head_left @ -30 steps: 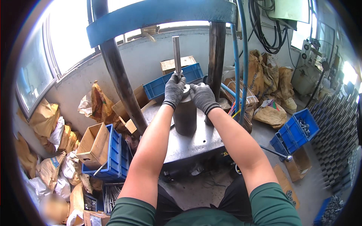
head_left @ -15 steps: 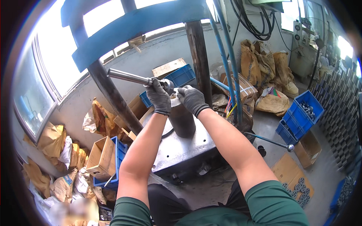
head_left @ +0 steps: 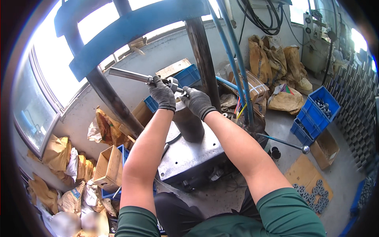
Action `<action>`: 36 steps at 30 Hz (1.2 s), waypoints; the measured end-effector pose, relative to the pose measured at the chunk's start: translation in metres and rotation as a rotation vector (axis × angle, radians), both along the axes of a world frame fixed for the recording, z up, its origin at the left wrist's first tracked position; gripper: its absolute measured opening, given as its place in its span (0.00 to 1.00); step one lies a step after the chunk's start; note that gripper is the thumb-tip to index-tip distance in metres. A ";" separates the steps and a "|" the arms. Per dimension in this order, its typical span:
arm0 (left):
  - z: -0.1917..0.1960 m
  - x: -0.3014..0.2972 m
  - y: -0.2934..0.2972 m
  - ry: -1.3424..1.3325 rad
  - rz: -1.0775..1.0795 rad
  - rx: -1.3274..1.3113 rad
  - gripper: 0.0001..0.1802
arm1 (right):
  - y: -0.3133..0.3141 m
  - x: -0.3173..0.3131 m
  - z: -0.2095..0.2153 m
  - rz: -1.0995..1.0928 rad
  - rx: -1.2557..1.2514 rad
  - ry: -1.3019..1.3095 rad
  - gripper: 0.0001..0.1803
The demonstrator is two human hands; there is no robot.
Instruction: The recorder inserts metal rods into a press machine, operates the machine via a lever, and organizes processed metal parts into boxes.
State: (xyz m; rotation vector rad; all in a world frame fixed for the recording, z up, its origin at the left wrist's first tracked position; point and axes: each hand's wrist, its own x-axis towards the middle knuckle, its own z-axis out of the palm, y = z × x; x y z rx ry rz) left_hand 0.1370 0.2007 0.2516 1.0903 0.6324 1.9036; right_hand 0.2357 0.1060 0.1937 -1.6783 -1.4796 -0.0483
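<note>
Both my hands wear dark grey gloves. My left hand (head_left: 162,94) is closed around a metal rod (head_left: 130,74) near its thick round head, and the rod's bare shaft slants up to the left. At the head's right end, the fingers of my right hand (head_left: 198,102) are pressed together on a small shiny metal piece (head_left: 181,92), partly hidden by the glove. Just below both hands stands a dark steel cylinder block (head_left: 190,125), upright on a flat metal press plate (head_left: 193,155).
A blue press frame (head_left: 138,31) with dark steel columns (head_left: 203,59) rises around the plate. A lever with a ball end (head_left: 304,149) sticks out at right. Blue bins (head_left: 316,114), ring parts on cardboard (head_left: 304,170), a wooden box (head_left: 108,168) and paper sacks (head_left: 272,59) surround it.
The rod's head has risen slightly above the cylinder block, carried by my left hand. My right hand stays at the head's end. The whole view has shifted a little.
</note>
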 end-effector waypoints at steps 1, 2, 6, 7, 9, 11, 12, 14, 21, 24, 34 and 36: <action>0.000 -0.002 0.006 0.004 0.004 -0.004 0.15 | 0.000 -0.002 0.002 0.004 -0.004 0.004 0.26; 0.002 -0.003 0.008 0.025 0.008 0.029 0.15 | 0.000 -0.001 0.002 0.003 -0.005 0.004 0.26; -0.003 0.003 -0.002 0.079 -0.035 0.055 0.15 | 0.001 0.002 0.001 -0.007 -0.035 0.000 0.27; -0.002 0.005 -0.006 0.074 -0.072 0.056 0.14 | 0.001 0.004 0.000 -0.023 -0.035 -0.008 0.27; 0.003 0.001 -0.010 0.140 -0.062 0.069 0.13 | 0.003 0.001 0.001 -0.001 -0.017 0.000 0.26; 0.005 0.000 -0.007 0.181 -0.070 0.088 0.13 | 0.002 0.000 0.001 -0.014 -0.043 -0.004 0.25; 0.007 0.001 -0.004 0.182 -0.068 0.087 0.13 | 0.003 0.000 0.002 -0.009 -0.030 0.001 0.23; 0.011 0.003 -0.002 0.323 -0.023 0.091 0.14 | 0.002 0.003 0.002 0.001 -0.040 0.012 0.22; 0.008 0.013 0.005 0.457 0.062 0.065 0.15 | -0.069 0.020 -0.036 0.244 0.215 -0.048 0.13; 0.008 0.005 0.010 0.433 0.074 0.028 0.15 | -0.172 0.020 -0.015 0.297 0.160 -0.225 0.09; 0.014 0.010 -0.002 0.509 0.115 0.032 0.18 | -0.394 0.131 0.021 -0.104 -0.548 -0.827 0.10; 0.012 0.009 0.006 0.503 0.170 0.077 0.19 | -0.399 0.141 0.013 -0.115 -0.488 -0.831 0.10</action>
